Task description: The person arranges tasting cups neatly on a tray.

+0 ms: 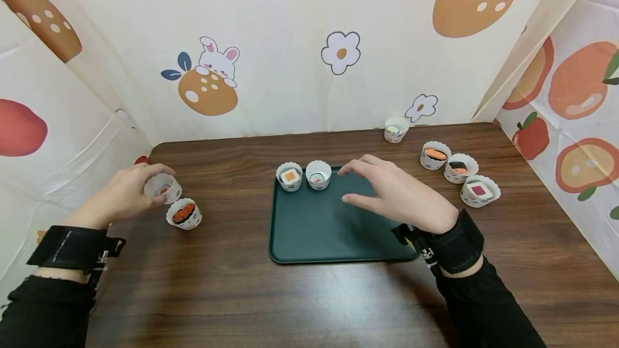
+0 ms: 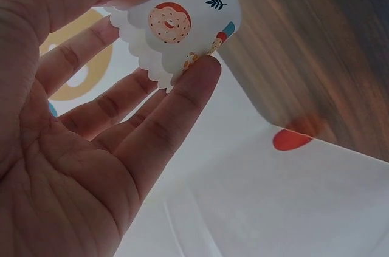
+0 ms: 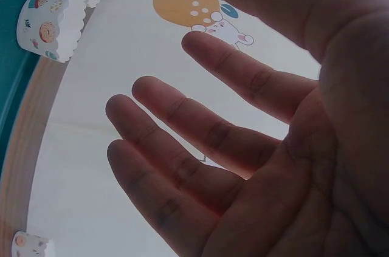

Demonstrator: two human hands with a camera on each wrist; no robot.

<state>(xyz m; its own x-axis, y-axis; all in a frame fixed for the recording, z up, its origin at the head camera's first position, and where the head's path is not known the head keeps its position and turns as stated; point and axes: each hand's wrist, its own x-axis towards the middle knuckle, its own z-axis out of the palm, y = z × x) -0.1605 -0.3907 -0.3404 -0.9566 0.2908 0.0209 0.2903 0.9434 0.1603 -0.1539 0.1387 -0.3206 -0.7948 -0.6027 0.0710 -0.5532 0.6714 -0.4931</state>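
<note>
At the left of the table my left hand (image 1: 127, 193) pinches a white paper baking cup (image 1: 166, 188) between thumb and fingers. A pinkish-red piece shows inside it. In the left wrist view the cup (image 2: 188, 23) has a scalloped rim and a printed donut. Close beside it stands a cup with orange-topped sushi (image 1: 184, 214). My right hand (image 1: 391, 192) hovers over the dark green tray (image 1: 309, 240), fingers spread and holding nothing. Along the tray's back edge sit two cups, one with a yellow-and-white piece (image 1: 289, 176) and one with a white roll (image 1: 318, 175).
On the right of the table are a cup with an orange-topped piece (image 1: 435, 155), one with a black-banded piece (image 1: 460, 168) and one with a dark red square (image 1: 480, 191). Another cup (image 1: 396, 129) stands at the back edge, before the printed curtain (image 1: 290, 69).
</note>
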